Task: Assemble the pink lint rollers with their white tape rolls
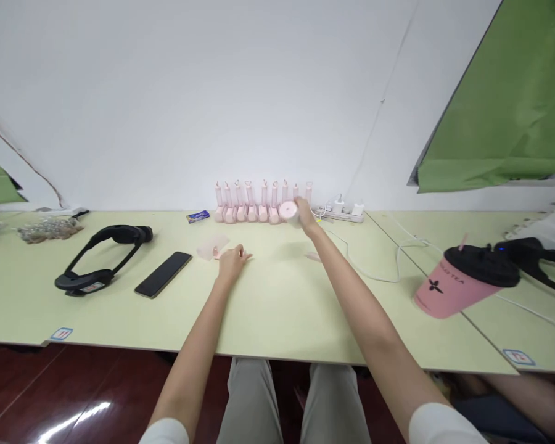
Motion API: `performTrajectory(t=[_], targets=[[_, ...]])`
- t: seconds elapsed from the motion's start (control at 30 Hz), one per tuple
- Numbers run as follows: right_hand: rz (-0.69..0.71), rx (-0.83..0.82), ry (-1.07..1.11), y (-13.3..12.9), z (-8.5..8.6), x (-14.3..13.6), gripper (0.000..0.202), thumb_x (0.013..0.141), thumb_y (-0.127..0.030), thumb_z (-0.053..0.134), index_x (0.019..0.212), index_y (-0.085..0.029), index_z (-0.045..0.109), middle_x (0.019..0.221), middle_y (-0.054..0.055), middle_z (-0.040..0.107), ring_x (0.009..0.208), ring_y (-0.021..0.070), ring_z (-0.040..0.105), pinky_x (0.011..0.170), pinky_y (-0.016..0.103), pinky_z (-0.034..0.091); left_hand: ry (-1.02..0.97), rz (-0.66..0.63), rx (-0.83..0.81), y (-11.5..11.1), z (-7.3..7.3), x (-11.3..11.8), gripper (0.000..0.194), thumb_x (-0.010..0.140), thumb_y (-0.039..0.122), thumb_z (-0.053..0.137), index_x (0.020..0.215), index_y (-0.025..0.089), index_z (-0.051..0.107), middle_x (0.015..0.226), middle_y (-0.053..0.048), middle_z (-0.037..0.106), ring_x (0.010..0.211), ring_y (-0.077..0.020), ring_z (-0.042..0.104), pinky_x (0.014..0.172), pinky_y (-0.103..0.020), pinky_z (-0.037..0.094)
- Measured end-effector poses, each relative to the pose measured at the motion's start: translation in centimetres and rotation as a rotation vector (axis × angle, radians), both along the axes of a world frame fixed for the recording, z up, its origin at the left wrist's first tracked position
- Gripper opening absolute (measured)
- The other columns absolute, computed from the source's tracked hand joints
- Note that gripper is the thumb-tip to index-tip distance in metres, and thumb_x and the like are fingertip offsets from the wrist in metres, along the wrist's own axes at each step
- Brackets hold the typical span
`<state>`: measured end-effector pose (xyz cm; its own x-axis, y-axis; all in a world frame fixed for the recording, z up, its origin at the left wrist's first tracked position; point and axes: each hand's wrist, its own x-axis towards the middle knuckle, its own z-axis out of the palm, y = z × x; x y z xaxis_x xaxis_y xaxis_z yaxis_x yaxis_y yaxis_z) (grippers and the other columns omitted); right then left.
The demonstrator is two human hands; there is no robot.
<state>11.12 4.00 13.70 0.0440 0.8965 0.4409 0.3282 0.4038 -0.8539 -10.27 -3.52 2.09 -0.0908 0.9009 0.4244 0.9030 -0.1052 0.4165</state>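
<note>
My right hand reaches toward the back of the table, closed around a pink cylindrical item whose round end faces me. Behind it, against the wall, stands a row of several pink items with thick bases and slim upright tubes, some topped by small loops. My left hand rests low on the table, fingers bent together over a small pink piece that they mostly hide. Just left of it lies a translucent pinkish sheet. A flat pale pink piece lies below my right forearm.
On the left are a black phone, a black headset and a small blue packet. A power strip with white cables sits at the back. A pink cup with a black lid stands on the right.
</note>
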Motion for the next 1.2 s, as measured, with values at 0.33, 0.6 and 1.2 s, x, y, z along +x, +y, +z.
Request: performTrajectory(t=[0.33, 0.6, 1.2], targets=[[-0.218, 0.042, -0.737, -7.6, -12.1, 1.4, 0.034, 0.089, -0.028, 0.028, 0.083, -0.019, 0.06, 0.08, 0.005, 0.064, 0.081, 0.0162, 0.055, 0.077, 0.028, 0.032, -0.298, -0.219, 0.128, 2.2, -1.8, 4.0, 0.042, 0.083, 0.039, 0.042, 0.118, 0.016, 0.04, 0.112, -0.011, 0.049, 0.099, -0.0188, 0.049, 0.083, -0.032, 0.039], [-0.045, 0.051, -0.448, -5.2, -13.2, 4.4, 0.04, 0.079, -0.028, 0.047, 0.119, -0.02, 0.046, 0.125, 0.01, 0.046, 0.119, 0.0204, 0.037, 0.098, 0.04, 0.026, -0.441, -0.523, -0.092, 3.8, -3.5, 7.1, 0.047, 0.066, 0.028, 0.064, 0.111, 0.018, 0.053, 0.106, -0.007, 0.056, 0.087, -0.0163, 0.054, 0.078, -0.031, 0.043], [0.173, 0.093, -0.541, -5.7, -13.4, 7.0, 0.061, 0.069, -0.007, 0.058, 0.125, -0.026, 0.045, 0.122, 0.005, 0.053, 0.114, 0.0178, 0.046, 0.103, 0.039, 0.024, -0.009, -0.286, 0.105, 2.4, -2.3, 5.2, 0.072, 0.072, 0.049, 0.056, 0.133, 0.022, 0.029, 0.134, -0.012, 0.033, 0.123, -0.0293, 0.028, 0.098, -0.044, 0.023]])
